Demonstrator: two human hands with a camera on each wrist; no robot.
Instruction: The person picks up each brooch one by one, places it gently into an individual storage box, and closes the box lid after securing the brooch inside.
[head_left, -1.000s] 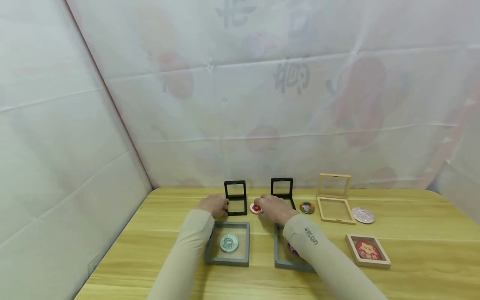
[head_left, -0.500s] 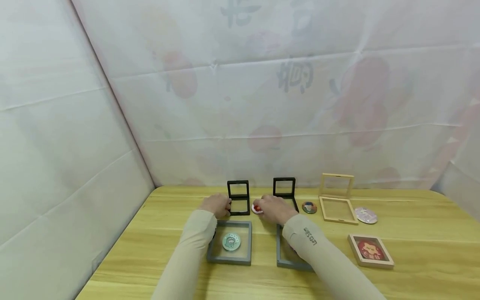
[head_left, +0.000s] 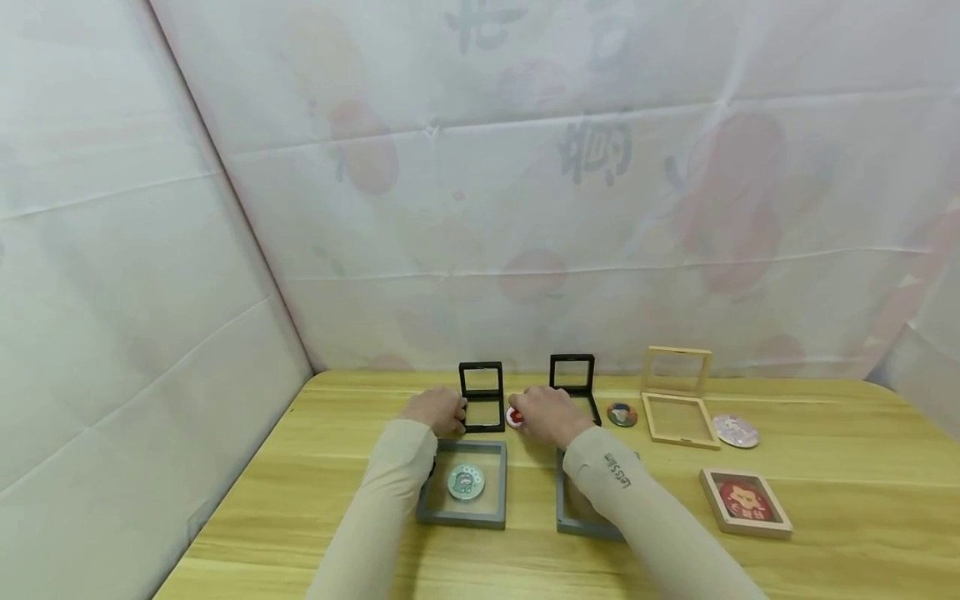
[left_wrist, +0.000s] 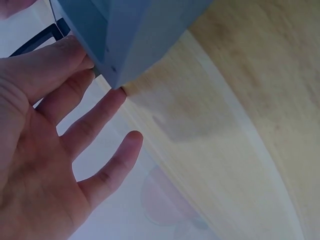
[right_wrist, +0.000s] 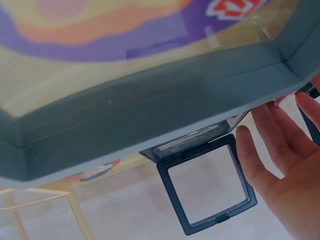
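My left hand point(head_left: 437, 412) pinches the left edge of an open black display frame point(head_left: 482, 396), its lid standing up. In the left wrist view, thumb and index finger meet near the black frame point(left_wrist: 37, 38); the other fingers point(left_wrist: 112, 167) are spread. Just right of that frame lies a white round badge point(head_left: 514, 417) with a red flower. The right hand point(head_left: 551, 417) pinches the badge at its right side; its fingertips are partly hidden. A second open black frame point(head_left: 572, 389) stands behind the right hand, partly covered by it.
Nearer me are a grey frame point(head_left: 461, 521) holding a green badge point(head_left: 466, 482) and another grey frame point(head_left: 561, 500) under the right forearm. To the right lie a dark badge point(head_left: 622, 414), an open wooden frame point(head_left: 682, 442), a pale badge point(head_left: 736, 431) and a closed frame point(head_left: 757, 527).
The whole view has shifted slightly, so everything sits a little further right. Both hands keep nearly the same places at the black frame and the flower badge.
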